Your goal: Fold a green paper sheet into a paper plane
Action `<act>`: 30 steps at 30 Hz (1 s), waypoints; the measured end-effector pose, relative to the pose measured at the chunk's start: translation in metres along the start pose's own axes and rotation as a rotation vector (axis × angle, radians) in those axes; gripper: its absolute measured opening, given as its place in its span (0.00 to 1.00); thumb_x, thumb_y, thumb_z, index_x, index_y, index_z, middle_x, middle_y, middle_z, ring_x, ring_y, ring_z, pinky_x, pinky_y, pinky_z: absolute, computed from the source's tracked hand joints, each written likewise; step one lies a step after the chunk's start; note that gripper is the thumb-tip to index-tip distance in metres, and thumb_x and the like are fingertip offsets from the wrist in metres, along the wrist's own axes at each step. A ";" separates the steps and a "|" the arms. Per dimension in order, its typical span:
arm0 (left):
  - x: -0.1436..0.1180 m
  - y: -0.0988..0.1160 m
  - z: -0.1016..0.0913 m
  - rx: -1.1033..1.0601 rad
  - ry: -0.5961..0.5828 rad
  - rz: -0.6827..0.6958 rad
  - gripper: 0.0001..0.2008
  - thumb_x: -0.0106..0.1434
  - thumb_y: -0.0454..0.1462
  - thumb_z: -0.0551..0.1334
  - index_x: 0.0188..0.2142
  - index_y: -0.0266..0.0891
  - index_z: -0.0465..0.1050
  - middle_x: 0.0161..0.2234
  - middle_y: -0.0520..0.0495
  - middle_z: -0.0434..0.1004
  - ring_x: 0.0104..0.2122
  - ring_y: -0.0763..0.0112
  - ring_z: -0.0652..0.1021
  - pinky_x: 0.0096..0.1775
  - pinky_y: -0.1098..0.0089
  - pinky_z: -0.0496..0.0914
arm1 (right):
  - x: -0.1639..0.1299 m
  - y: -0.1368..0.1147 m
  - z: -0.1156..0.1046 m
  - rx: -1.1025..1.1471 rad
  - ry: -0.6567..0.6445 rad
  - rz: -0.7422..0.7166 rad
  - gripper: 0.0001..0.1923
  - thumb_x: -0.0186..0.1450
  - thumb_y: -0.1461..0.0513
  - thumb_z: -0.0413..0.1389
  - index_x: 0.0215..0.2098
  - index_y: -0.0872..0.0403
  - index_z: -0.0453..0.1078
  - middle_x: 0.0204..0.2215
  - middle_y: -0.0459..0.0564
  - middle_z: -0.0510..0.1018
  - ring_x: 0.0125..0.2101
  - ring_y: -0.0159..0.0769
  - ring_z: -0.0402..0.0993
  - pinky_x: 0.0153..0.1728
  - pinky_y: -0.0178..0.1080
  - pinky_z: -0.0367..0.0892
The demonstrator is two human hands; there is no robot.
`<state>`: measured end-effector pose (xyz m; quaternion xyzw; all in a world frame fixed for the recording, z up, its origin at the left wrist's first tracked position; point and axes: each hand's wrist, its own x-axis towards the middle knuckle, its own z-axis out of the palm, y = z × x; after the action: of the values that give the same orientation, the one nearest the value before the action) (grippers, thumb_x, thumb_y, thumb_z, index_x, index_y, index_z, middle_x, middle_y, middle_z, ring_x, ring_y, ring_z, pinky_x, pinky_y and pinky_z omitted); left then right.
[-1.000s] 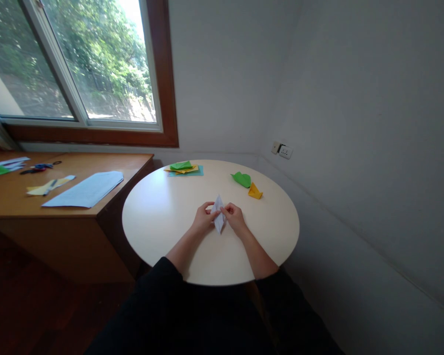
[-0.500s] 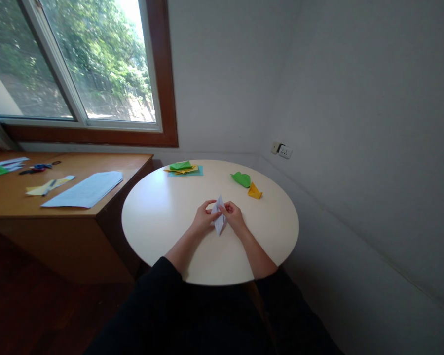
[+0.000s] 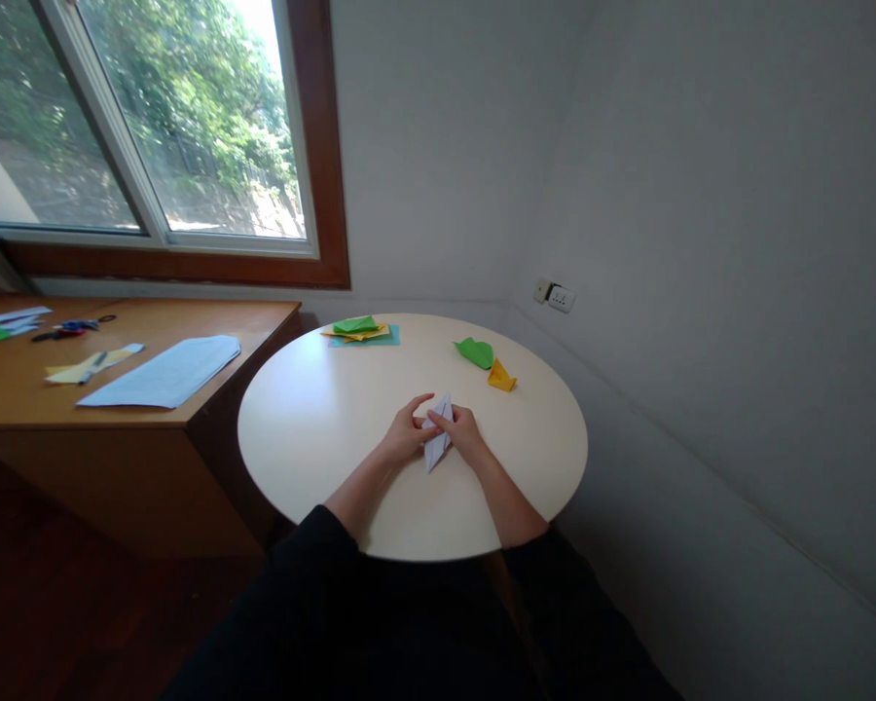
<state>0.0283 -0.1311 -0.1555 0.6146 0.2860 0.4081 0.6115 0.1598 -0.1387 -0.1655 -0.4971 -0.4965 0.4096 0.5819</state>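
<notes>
Left hand [image 3: 407,435] and right hand [image 3: 462,433] close together, fingertips pinched, index of left raised; bare forearms angled inward

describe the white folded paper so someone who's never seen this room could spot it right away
Start at the round cream table in the corner beside the window. Near its middle, the left hand and right hand pinch the white folded paper, a narrow pointed shape. It is the only white piece on this table; the other folded papers, further back, are green, yellow and teal.

On round table [image 3: 321,428]: green folded paper [image 3: 477,351], yellow folded paper [image 3: 501,376], coloured paper stack [image 3: 361,332]; on wooden desk [image 3: 146,414], light blue sheet [image 3: 164,370].
</notes>
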 end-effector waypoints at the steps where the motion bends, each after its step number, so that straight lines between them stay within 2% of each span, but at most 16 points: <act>1: 0.000 0.000 0.000 0.000 -0.007 0.004 0.42 0.45 0.40 0.69 0.57 0.32 0.54 0.14 0.60 0.64 0.14 0.79 0.65 0.20 0.78 0.56 | 0.000 0.000 0.000 0.006 -0.003 0.003 0.16 0.44 0.53 0.62 0.20 0.57 0.66 0.16 0.43 0.70 0.18 0.28 0.62 0.20 0.32 0.57; 13: 0.000 -0.001 -0.001 -0.019 -0.050 0.015 0.42 0.46 0.41 0.69 0.57 0.34 0.54 0.15 0.59 0.65 0.15 0.79 0.67 0.20 0.78 0.57 | -0.001 -0.003 0.001 0.035 0.013 0.016 0.17 0.43 0.52 0.62 0.20 0.57 0.66 0.17 0.45 0.72 0.18 0.30 0.64 0.20 0.34 0.59; 21: 0.003 -0.007 -0.003 -0.005 -0.002 -0.003 0.40 0.46 0.41 0.69 0.56 0.36 0.56 0.14 0.60 0.65 0.15 0.78 0.67 0.21 0.78 0.58 | -0.003 -0.007 0.002 -0.050 0.047 -0.044 0.16 0.43 0.54 0.62 0.17 0.56 0.65 0.14 0.41 0.66 0.17 0.27 0.59 0.18 0.31 0.54; 26: 0.002 -0.006 -0.001 -0.094 0.017 -0.061 0.40 0.44 0.41 0.70 0.55 0.37 0.57 0.16 0.58 0.68 0.17 0.77 0.70 0.22 0.77 0.61 | -0.003 -0.007 0.001 -0.075 0.043 -0.051 0.16 0.44 0.53 0.62 0.18 0.57 0.67 0.15 0.43 0.68 0.18 0.28 0.60 0.18 0.31 0.55; 30: 0.001 -0.001 0.002 -0.189 0.053 -0.141 0.37 0.46 0.38 0.70 0.54 0.37 0.58 0.18 0.56 0.69 0.19 0.76 0.71 0.23 0.76 0.64 | 0.000 -0.002 -0.001 -0.054 0.089 -0.048 0.16 0.45 0.52 0.62 0.19 0.57 0.66 0.15 0.43 0.68 0.18 0.27 0.60 0.18 0.32 0.56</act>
<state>0.0302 -0.1311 -0.1563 0.5216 0.3046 0.4053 0.6862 0.1610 -0.1387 -0.1634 -0.5182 -0.4931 0.3593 0.5993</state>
